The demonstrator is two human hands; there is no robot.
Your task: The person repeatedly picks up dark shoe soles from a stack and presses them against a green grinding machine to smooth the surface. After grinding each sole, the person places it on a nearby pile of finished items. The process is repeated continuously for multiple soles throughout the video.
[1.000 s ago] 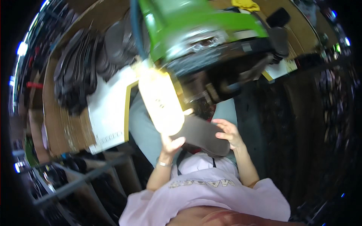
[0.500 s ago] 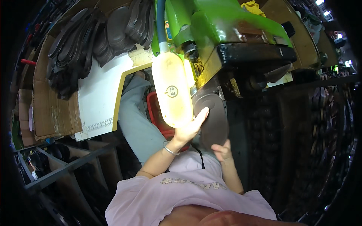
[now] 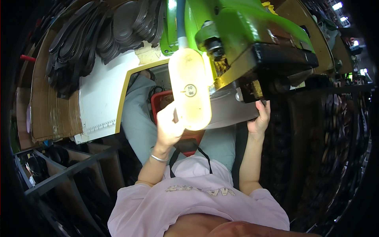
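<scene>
A dark brown shoe sole (image 3: 233, 112) lies crosswise between my hands, below the head of a green machine (image 3: 244, 31). My right hand (image 3: 259, 118) grips its right end, thumb and fingers pointing up beside the machine's black part. At the other end is my left hand (image 3: 169, 124), closed, its fingertips and the sole's left end partly hidden behind a glowing oval lamp (image 3: 191, 106). The machine's metal working part (image 3: 233, 81) touches or overhangs the sole's upper edge; I cannot tell which.
Several similar soles (image 3: 75, 43) are piled in a cardboard box (image 3: 59, 118) at the left, beside a white board (image 3: 102, 91) with a yellow edge. A red basket (image 3: 158, 103) stands between my legs. Divided shelving (image 3: 67, 175) is at lower left.
The sole has turned from lengthwise to crosswise. My right hand has moved up and right to its end, and my left hand has shifted left, behind the lamp.
</scene>
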